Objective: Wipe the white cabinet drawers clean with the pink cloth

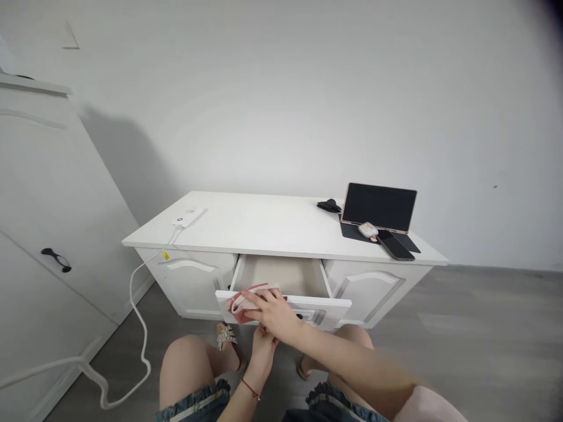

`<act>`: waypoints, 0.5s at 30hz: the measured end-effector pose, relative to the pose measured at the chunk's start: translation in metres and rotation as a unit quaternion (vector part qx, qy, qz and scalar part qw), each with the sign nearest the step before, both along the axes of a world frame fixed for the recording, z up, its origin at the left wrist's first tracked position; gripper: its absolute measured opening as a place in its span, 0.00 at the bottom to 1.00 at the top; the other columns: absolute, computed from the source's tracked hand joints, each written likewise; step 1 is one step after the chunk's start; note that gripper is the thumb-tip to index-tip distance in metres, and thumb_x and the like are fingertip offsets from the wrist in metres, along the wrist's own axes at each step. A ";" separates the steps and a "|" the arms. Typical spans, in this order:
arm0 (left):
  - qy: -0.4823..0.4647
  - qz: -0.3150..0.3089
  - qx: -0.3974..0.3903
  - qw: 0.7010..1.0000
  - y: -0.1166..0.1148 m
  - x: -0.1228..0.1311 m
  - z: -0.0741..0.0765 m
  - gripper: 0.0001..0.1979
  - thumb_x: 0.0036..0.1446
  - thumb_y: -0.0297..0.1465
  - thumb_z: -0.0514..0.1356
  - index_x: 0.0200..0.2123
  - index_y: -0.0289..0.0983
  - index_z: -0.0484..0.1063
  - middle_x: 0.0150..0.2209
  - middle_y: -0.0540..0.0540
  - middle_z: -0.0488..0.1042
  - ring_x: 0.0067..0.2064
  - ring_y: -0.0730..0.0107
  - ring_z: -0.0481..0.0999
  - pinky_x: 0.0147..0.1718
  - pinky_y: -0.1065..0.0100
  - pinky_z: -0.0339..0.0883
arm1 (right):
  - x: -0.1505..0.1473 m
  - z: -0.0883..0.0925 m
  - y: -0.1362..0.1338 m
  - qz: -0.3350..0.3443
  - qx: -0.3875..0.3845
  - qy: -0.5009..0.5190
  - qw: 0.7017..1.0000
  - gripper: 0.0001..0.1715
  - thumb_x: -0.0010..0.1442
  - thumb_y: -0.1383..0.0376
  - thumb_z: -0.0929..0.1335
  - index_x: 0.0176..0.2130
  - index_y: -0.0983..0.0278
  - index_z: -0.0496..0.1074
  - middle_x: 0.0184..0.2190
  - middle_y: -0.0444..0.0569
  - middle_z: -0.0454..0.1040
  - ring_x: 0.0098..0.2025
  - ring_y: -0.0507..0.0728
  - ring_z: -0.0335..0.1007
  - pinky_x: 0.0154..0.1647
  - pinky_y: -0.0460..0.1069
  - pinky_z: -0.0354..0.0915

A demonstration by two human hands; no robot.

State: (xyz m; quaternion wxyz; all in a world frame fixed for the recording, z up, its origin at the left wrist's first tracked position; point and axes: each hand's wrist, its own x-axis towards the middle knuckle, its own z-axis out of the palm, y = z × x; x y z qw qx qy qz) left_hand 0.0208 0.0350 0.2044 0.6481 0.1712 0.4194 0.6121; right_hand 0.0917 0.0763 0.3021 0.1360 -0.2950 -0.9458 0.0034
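Note:
A folded pink-and-white cloth (246, 308) lies over the left part of the front panel's top edge on the pulled-out drawer (338, 303). My right hand (277, 313) reaches in from the right and presses the cloth with its fingers bent over it. Just below is my left hand (263, 346), with a red string bracelet at the wrist. It is close to the drawer front, and its fingers are mostly hidden behind my right hand. The inside of the drawer (281, 275) shows a bare pale bottom.
On the white desk (259, 223) stand a tablet (379, 206), a phone (396, 245), a small white case (368, 230) and a black item (329, 205). A white power strip (188, 218) lies at left, its cable (143, 328) running to the floor. A white cabinet (53, 205) stands left.

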 end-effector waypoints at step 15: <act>-0.026 -0.043 0.003 0.999 -0.002 -0.002 -0.009 0.13 0.40 0.31 0.72 0.31 0.37 0.74 0.28 0.52 0.75 0.37 0.75 0.77 0.46 0.68 0.69 | 0.155 -0.110 -0.064 -0.327 0.133 0.107 0.930 0.22 0.57 0.74 0.62 0.41 0.51 0.76 0.46 0.54 0.70 0.48 0.65 0.60 0.50 0.64 0.57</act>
